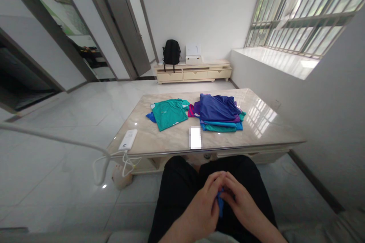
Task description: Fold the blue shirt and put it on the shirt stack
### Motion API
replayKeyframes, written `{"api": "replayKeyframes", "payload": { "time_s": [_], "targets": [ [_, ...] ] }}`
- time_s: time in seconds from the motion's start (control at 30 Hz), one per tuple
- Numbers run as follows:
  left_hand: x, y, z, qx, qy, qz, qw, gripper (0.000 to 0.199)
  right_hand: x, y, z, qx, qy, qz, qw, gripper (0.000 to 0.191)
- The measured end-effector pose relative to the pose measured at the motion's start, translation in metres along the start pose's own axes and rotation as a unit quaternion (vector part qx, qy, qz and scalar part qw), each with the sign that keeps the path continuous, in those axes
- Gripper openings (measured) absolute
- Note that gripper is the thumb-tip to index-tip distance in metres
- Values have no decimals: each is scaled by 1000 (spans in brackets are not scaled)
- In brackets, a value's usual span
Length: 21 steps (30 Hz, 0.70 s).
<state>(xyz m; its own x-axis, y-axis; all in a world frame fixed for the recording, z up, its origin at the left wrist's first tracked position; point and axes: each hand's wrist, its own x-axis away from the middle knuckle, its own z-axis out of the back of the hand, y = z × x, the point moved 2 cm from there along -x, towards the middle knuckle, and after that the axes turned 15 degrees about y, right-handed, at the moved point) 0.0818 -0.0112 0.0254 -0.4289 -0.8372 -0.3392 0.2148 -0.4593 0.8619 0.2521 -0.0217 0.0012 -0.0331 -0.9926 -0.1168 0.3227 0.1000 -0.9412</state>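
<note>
Garments [218, 107] stacked on the table [159, 146], teal shirt [169, 114] nearby, look done to me, but the blue piece [220, 208] that left hand [204, 199] and right hand [241, 199] curl tightly round seems unfinished.

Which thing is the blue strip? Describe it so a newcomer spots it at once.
Start at the marble-patterned table and look below its near edge, to the black trousers. Over them, the left hand and right hand meet, with a narrow blue strip showing between them. Unlike the blue garments on the table, it is held, and only a sliver shows.
</note>
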Motion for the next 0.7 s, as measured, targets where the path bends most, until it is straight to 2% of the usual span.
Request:
{"api": "replayKeyframes", "payload": {
  "time_s": [0.13,0.3,0.43,0.53,0.63,0.7],
  "targets": [
    [4,-21,-8,-3,31,25,999,88,1,-2,0,-2,28,13,1000,10],
    [16,-48,-11,-14,67,83,994,85,-2,-2,9,-23,38,-15,999,9],
    [22,-62,-1,-26,96,120,988,57,-7,-6,31,-67,126,-25,989,16],
    [23,-63,7,-22,100,135,986,37,-8,-15,46,-96,166,-22,981,20],
    [22,-54,10,-25,94,135,986,29,-9,-23,48,-83,145,-15,986,19],
    [21,-45,9,-17,85,111,990,26,-8,-25,44,-61,133,-7,989,18]
  ]
}}
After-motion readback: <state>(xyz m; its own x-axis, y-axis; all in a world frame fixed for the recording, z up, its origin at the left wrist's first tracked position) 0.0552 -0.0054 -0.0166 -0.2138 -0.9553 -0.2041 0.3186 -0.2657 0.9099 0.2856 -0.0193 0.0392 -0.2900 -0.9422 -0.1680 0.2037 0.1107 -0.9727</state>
